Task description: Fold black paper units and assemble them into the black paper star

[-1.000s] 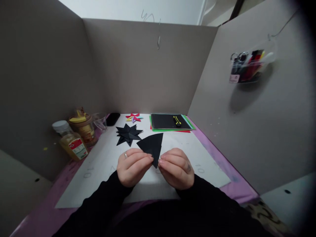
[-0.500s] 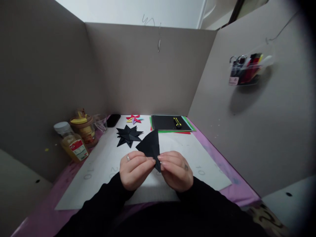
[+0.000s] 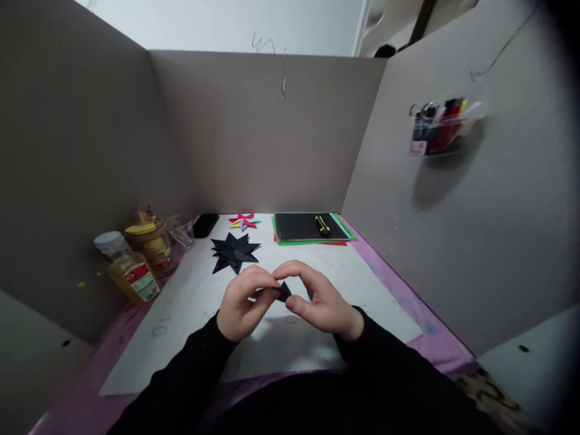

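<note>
Both my hands hold a folded black paper piece [image 3: 280, 292] above the white sheet [image 3: 190, 302] on the table. My left hand [image 3: 242, 302] pinches its left side with closed fingers. My right hand [image 3: 319, 299] pinches its right side, fingers curled over it. Most of the paper is hidden between the fingers; only a small dark tip shows. A finished black paper star [image 3: 233, 252] lies just beyond my hands.
A small multicoloured paper star [image 3: 243, 221] lies at the back. A stack of coloured paper with a black top sheet [image 3: 308, 228] carries a yellow cutter [image 3: 322, 224]. Jars and a bottle [image 3: 129, 269] stand at left. Grey cardboard walls enclose the table; a pouch of tools [image 3: 437, 127] hangs right.
The black paper stood up as a wide triangle between my fingers; now it is tipped flat and mostly hidden in my hands, which have risen slightly and curled over it.
</note>
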Motion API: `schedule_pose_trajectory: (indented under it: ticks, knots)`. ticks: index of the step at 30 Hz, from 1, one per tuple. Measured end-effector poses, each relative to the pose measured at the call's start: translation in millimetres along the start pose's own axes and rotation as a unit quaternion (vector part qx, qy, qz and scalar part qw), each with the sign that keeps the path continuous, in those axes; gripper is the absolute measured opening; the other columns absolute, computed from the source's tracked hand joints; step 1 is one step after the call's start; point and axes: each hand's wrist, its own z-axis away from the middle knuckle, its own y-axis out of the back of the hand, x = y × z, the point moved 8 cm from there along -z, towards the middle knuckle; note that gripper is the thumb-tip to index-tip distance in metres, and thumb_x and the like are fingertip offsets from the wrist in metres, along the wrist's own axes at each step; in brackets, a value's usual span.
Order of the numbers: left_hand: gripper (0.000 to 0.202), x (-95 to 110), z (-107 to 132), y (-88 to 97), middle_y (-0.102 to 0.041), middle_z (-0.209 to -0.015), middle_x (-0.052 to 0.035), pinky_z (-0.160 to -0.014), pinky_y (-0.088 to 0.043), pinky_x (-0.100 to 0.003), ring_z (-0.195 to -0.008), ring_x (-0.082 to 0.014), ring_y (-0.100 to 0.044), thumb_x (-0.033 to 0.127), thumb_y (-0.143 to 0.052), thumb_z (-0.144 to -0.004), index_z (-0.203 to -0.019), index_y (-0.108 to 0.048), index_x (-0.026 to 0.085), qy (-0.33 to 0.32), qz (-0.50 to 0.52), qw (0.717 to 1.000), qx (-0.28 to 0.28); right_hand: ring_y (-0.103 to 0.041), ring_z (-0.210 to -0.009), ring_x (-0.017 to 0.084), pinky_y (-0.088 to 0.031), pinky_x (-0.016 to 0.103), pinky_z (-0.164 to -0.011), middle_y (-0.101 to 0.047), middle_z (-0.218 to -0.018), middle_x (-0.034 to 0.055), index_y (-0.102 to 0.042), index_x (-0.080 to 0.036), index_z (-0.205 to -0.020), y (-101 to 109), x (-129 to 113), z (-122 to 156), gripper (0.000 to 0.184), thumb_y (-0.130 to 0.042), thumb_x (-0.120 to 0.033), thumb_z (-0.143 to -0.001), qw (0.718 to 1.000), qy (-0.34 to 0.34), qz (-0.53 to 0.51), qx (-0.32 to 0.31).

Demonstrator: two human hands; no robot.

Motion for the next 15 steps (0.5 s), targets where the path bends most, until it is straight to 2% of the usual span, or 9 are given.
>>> schedule_pose_trajectory:
  ticks: [5, 7, 10, 15]
  knots:
    - [0.002, -26, 5, -8.2, -0.053, -0.074, -0.0011, -0.065, -0.042, -0.026, -0.068, -0.0124, -0.051, 0.017, -0.053, -0.082, -0.081, -0.052, 0.018, 0.120, 0.041, 0.991, -0.035, -0.051, -0.070, 0.012, -0.044, 0.027, -0.069, -0.055, -0.075, -0.0004, -0.055, -0.018, -0.084, 1, 30, 2, 0.013, -0.059, -0.031, -0.081, 0.989, -0.130, -0.076, -0.004]
    - [0.006, -35, 9, -11.1, -0.052, -0.074, -0.0009, -0.064, -0.041, -0.026, -0.068, -0.0120, -0.049, 0.022, -0.053, -0.082, -0.081, -0.050, 0.018, 0.175, 0.064, 0.982, -0.033, -0.048, -0.064, 0.010, -0.041, 0.025, -0.063, -0.052, -0.069, -0.0018, -0.054, -0.017, -0.077, -2, 39, 4, 0.015, -0.057, -0.031, -0.082, 0.981, -0.167, -0.100, -0.004]
    - [0.012, -44, 12, -14.6, -0.051, -0.074, -0.0012, -0.061, -0.041, -0.025, -0.066, -0.0115, -0.048, 0.028, -0.053, -0.083, -0.081, -0.050, 0.017, 0.230, 0.103, 0.968, -0.027, -0.045, -0.062, 0.010, -0.039, 0.023, -0.061, -0.050, -0.067, -0.0023, -0.053, -0.016, -0.074, -4, 42, 4, 0.017, -0.055, -0.031, -0.083, 0.977, -0.180, -0.113, -0.007]
    - [0.017, -51, 14, -18.6, -0.050, -0.071, -0.0013, -0.057, -0.039, -0.024, -0.066, -0.0120, -0.048, 0.032, -0.056, -0.081, -0.076, -0.051, 0.017, 0.258, 0.173, 0.950, -0.021, -0.042, -0.060, 0.009, -0.037, 0.023, -0.058, -0.047, -0.064, -0.0033, -0.051, -0.017, -0.070, -6, 45, 3, 0.021, -0.057, -0.033, -0.081, 0.970, -0.185, -0.158, -0.001]
